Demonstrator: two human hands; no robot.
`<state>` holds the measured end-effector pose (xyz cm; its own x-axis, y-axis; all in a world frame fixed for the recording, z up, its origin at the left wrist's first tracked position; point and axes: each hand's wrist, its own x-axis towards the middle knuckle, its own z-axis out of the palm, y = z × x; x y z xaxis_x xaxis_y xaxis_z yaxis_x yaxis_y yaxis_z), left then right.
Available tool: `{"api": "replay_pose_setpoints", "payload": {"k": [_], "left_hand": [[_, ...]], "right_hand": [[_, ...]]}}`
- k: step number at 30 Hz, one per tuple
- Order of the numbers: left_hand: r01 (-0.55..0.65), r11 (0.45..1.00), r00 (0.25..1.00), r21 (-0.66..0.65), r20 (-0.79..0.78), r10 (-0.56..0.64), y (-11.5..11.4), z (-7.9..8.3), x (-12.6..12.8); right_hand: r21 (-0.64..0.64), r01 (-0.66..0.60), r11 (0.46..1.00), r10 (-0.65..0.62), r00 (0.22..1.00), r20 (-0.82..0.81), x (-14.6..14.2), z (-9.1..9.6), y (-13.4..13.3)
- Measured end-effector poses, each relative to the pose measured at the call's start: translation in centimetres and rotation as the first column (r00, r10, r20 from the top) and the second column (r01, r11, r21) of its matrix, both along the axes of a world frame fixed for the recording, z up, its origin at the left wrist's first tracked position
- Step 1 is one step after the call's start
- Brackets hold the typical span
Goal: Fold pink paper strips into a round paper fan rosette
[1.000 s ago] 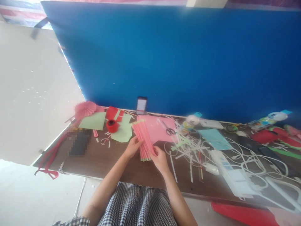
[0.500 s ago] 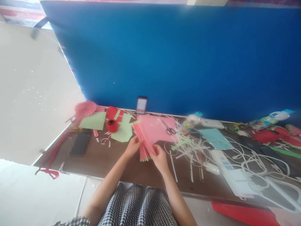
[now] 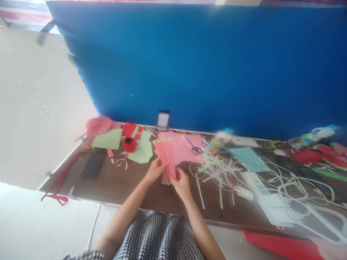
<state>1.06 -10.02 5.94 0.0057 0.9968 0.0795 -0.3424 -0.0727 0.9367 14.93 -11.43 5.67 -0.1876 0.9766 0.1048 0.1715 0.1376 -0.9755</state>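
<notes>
Left hand (image 3: 156, 169) and right hand (image 3: 181, 183) both pinching pleated pink paper (image 3: 167, 154); right edging inward, lower folds apparently drawing together, so bundle narrowing.

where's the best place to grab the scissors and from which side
Probably the dark handle loops, coming from the near right with the right hand once free: the scissors look to lie flat on the pink sheet, loops toward that side, blades pointing away and left.
</notes>
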Motion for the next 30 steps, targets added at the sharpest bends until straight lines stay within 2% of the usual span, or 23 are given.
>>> {"api": "replay_pose_setpoints", "payload": {"k": [5, 6, 8, 9, 10, 12, 15, 17, 21, 23, 27, 30], "left_hand": [[0.005, 1.000, 0.987, -0.009, -0.161, -0.006, -0.2, 0.2, -0.2], [0.014, 1.000, 0.980, -0.008, -0.197, -0.016, -0.2, 0.3, -0.3], [0.047, 0.999, 0.961, 0.012, -0.274, -0.042, -0.4, 0.7, -0.5], [0.070, 0.997, 0.950, 0.034, -0.306, -0.056, -0.4, 1.0, -0.6], [0.094, 0.994, 0.942, 0.061, -0.330, -0.069, -0.6, 1.3, -0.8], [0.144, 0.983, 0.930, 0.111, -0.355, -0.096, -0.7, 1.9, -1.0], [0.232, 0.964, 0.885, 0.127, -0.438, -0.155, -0.8, 2.3, -1.3], [0.260, 0.957, 0.844, 0.132, -0.512, -0.158, -0.6, 2.2, -1.4], [0.229, 0.952, 0.791, 0.201, -0.609, -0.062, -0.3, 1.6, -1.9], [0.248, 0.941, 0.723, 0.232, -0.690, -0.020, -0.4, 1.6, -2.2], [0.346, 0.916, 0.580, 0.203, -0.814, -0.039, -0.5, 2.4, -2.7], [0.367, 0.913, 0.535, 0.176, -0.843, -0.053, -0.7, 3.0, -2.7]], "right_hand": [[0.020, -0.064, 0.998, 0.062, 0.994, 0.089, 0.1, 0.3, -0.5], [0.052, -0.056, 0.997, 0.050, 0.993, 0.110, 0.3, 0.4, -0.5], [0.212, 0.041, 0.976, -0.073, 0.986, 0.148, 0.9, 1.0, -0.2], [0.332, 0.104, 0.938, -0.166, 0.972, 0.165, 1.2, 1.4, 0.1], [0.462, 0.145, 0.875, -0.255, 0.949, 0.184, 1.6, 1.9, 0.5], [0.659, 0.090, 0.746, -0.337, 0.905, 0.258, 2.4, 3.2, 1.5], [0.750, -0.149, 0.645, -0.314, 0.843, 0.437, 3.3, 5.2, 3.1], [0.742, -0.256, 0.619, -0.295, 0.800, 0.523, 3.7, 6.1, 4.1], [0.680, -0.372, 0.632, -0.220, 0.755, 0.618, 4.5, 6.2, 5.4], [0.630, -0.405, 0.662, -0.153, 0.750, 0.643, 5.0, 5.7, 5.8], [0.520, -0.423, 0.742, -0.014, 0.765, 0.643, 5.8, 4.9, 5.9], [0.481, -0.408, 0.776, 0.035, 0.789, 0.614, 6.3, 4.7, 5.7]]}}
